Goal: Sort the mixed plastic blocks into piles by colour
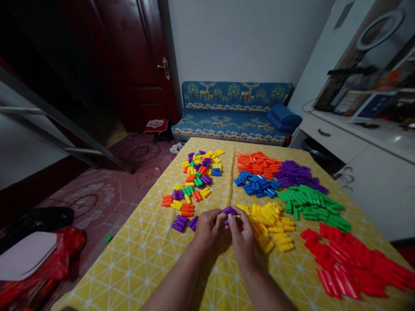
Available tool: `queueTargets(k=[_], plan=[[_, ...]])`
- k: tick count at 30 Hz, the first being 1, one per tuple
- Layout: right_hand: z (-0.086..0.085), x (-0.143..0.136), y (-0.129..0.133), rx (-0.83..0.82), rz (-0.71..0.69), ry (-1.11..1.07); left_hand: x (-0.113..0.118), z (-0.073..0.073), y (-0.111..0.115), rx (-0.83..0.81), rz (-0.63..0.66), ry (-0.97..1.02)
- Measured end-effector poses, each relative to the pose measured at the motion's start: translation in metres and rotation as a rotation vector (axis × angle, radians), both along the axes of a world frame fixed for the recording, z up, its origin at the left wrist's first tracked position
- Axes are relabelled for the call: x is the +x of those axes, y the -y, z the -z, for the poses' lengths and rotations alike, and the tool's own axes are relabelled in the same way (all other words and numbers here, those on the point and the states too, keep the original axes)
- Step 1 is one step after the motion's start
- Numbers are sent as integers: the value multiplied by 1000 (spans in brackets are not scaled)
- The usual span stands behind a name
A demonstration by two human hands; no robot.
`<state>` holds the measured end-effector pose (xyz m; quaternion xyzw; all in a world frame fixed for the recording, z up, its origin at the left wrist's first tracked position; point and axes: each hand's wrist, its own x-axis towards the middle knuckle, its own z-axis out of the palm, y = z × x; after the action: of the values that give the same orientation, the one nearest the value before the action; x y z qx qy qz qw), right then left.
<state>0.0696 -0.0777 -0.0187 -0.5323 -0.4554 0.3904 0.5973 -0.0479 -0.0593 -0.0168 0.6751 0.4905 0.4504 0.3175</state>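
Between my two hands, above the yellow tablecloth, is a purple plastic building piece (228, 211). My left hand (207, 226) pinches it from the left, and my right hand (241, 233) grips it from the right with thumb and fingers. Just left of my left hand lie loose purple pieces (179, 223). A pile of yellow pieces (267, 216) sits close by my right hand, partly hidden behind it. Farther up on the left spreads a mixed group of yellow, purple, orange, green and blue pieces (197, 181).
On the table's (142, 259) right side are orange (259, 163), blue (256, 185), purple (296, 175), green (313, 205) and red (353, 261) piles. Behind it stands a blue patterned sofa (227, 114). A white cabinet (372, 172) is at right; a green piece (108, 238) lies on the floor.
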Motion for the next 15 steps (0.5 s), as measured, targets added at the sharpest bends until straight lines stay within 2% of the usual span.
queueTargets(k=[4,7,11,12,15], plan=[[-11,1,1,-16,-36,-36,-2,4,-1,38,-24,-29],[-26,20,-10,13,12,-55,-3,5,-2,59,-95,-60],[-37,84,-59,116,293,-51,-3,5,-3,67,-169,-121],[-36,106,-76,138,384,-66,-3,5,-3,66,-180,-128],[-29,168,-127,143,491,-29,-1,4,-2,55,-197,-140]])
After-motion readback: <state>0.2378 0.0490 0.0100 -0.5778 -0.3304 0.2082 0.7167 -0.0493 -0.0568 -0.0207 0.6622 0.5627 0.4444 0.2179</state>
